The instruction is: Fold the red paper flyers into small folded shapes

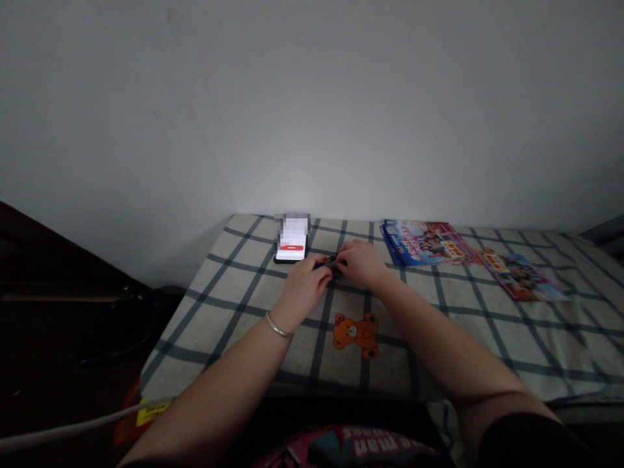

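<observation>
Both my hands meet over a checked cloth (453,318). My left hand (303,286), with a silver bangle on its wrist, has its fingers curled and pinches a small dark object (327,264). My right hand (359,261) is closed on the same object from the other side. What the object is I cannot make out. A lit phone (292,242) lies flat just beyond my left hand.
A colourful flat box (423,242) and a printed leaflet (520,274) lie to the right on the cloth. An orange teddy bear print (357,333) sits below my hands. A white wall stands behind. Dark floor and a white cable (68,430) are at the left.
</observation>
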A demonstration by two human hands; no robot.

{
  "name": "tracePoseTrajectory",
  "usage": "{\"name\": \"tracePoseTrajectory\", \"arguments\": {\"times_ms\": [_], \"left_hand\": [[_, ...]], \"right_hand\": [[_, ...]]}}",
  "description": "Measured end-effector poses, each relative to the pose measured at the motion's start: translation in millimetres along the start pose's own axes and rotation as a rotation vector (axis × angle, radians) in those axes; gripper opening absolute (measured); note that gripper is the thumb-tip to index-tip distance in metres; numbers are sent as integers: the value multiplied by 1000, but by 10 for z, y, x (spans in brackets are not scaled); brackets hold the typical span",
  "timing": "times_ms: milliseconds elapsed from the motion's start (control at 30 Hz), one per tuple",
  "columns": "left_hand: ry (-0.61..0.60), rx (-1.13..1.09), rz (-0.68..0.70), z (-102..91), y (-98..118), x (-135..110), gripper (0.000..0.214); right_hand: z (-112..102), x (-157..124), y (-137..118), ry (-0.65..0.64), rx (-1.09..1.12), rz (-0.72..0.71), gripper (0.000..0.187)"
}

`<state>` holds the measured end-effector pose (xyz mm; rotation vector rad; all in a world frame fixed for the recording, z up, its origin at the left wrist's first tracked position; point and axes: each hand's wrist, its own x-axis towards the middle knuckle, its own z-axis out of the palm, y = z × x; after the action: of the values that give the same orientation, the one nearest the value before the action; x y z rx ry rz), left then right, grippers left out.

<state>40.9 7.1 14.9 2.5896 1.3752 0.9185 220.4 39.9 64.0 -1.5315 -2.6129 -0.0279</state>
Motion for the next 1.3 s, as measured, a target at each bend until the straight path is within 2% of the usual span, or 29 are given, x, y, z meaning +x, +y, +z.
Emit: {"name": "tracePoseTrajectory", "arguments": {"times_ms": [100, 300, 533, 667, 800, 967, 1033, 1100, 1200, 1300], "left_hand": [[2, 7, 8, -19, 11, 3, 7], [-4, 29, -22, -48, 28, 2, 7], [24, 38, -29, -47, 36, -18, 9], [37, 26, -53, -34, 42, -16, 14], [48, 31, -69, -34, 55, -14, 15], [149, 40, -85, -96, 104, -15, 27], [172, 44, -62, -126, 119, -12, 23], [175, 33, -31, -145, 125, -7, 18], [167, 7, 0, -152, 120, 1, 16], [152, -24, 24, -144, 106, 10, 17]], "right_hand": [[-8, 29, -30, -11, -23, 22, 21], [-2, -4, -19, 4, 14, -36, 16], [-111, -197, 27, 221, 59, -39, 14], [-130, -289, 60, 162, 1, -173, 12], [-49, -292, 57, 114, -114, -266, 15], [31, -211, 140, 160, -179, -221, 17], [29, -140, 216, 181, -198, -203, 19], [17, -43, 301, 188, -190, -190, 21], [-3, 136, 409, 226, -198, -50, 23], [-9, 315, 458, 165, -204, 6, 27]]}}
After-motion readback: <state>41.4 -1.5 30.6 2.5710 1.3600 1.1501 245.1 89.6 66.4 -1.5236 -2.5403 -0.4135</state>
